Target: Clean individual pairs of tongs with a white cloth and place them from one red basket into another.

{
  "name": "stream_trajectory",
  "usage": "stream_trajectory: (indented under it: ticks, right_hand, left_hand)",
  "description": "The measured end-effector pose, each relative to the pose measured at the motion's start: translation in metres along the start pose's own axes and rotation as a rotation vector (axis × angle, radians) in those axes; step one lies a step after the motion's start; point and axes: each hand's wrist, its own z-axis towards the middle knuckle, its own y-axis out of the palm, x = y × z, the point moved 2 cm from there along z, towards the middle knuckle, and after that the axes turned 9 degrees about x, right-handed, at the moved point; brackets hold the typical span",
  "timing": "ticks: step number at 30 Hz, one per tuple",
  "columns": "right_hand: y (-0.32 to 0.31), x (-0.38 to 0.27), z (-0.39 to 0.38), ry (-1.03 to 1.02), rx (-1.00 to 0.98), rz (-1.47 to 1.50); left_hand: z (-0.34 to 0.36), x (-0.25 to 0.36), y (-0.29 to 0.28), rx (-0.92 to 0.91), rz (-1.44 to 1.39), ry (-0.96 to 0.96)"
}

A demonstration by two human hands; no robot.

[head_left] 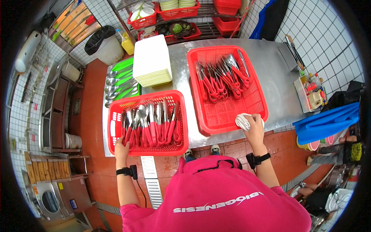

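Now left hand (121, 150) at basket (162, 150) rim, fingers' (126, 144) grip unclear; right hand (255, 129) curled around cloth (242, 121).

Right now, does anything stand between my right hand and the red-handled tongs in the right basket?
Nothing visible does. The right hand holds a white cloth at the near right corner of the right basket; between it and the red-handled tongs, only the basket's bare floor shows.
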Motion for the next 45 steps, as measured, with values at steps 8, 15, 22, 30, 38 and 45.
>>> stream_trajectory:
  ticks: [8, 15, 22, 30, 38, 45]
  right_hand:
    - [-0.001, 0.000, -0.001, 0.019, 0.024, 0.025]
    - [0.001, 0.005, -0.002, 0.028, -0.002, 0.054]
    - [-0.006, 0.006, 0.004, 0.028, -0.032, 0.108]
    - [-0.013, 0.021, 0.012, 0.001, -0.094, 0.240]
    - [-0.022, 0.035, 0.012, 0.014, -0.179, 0.345]
    - [-0.024, 0.041, 0.019, 0.023, -0.245, 0.490]
  left_hand:
    - [0.008, 0.007, -0.012, -0.080, 0.083, -0.174]
    - [0.031, 0.089, -0.034, 0.056, -0.080, 0.125]
    - [0.053, 0.283, -0.039, -0.149, -0.552, 0.277]
    - [0.047, 0.504, 0.016, -0.580, -0.475, 0.805]
    - [0.057, 0.614, 0.103, -0.568, -0.400, 0.978]
    - [0.067, 0.654, 0.145, -0.426, -0.232, 0.958]
